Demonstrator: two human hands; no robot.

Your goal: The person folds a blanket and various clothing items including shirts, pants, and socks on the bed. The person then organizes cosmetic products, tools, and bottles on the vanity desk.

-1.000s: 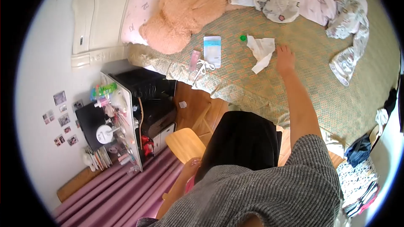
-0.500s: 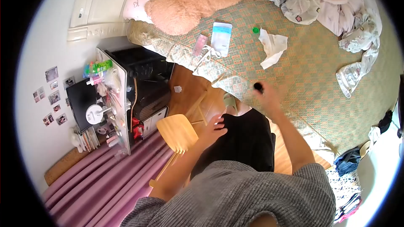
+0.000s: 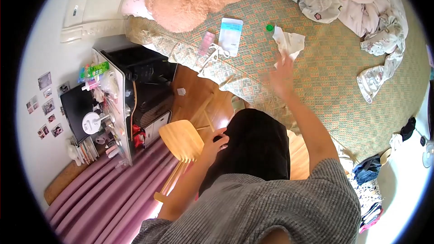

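Note:
My left hand [image 3: 216,143] is closed around a small black object [image 3: 218,138], mostly hidden by the fingers, beside my black-clad leg. Over the bed, my right hand [image 3: 283,77] stretches forward with its fingers extended and somewhat blurred. Its fingertips overlap the lower end of a crumpled white tissue [image 3: 289,44]; whether they touch it I cannot tell. A green cap [image 3: 270,28] lies just left of the tissue. Farther left are a white and blue pouch [image 3: 230,36], a pink flat case [image 3: 206,43] and a white cord [image 3: 217,53].
A large plush toy [image 3: 181,7] and bunched bedding [image 3: 318,4] occupy the far side of the bed [image 3: 334,81]. A wooden chair [image 3: 181,140] stands to my left, near a cluttered desk [image 3: 118,108] and a pink curtain [image 3: 99,199]. Clothes [image 3: 367,168] are piled at right.
The black object was in my right hand and a dark object now shows in my left. My right hand has moved forward to the tissue; the left has closed. The view shifted slightly.

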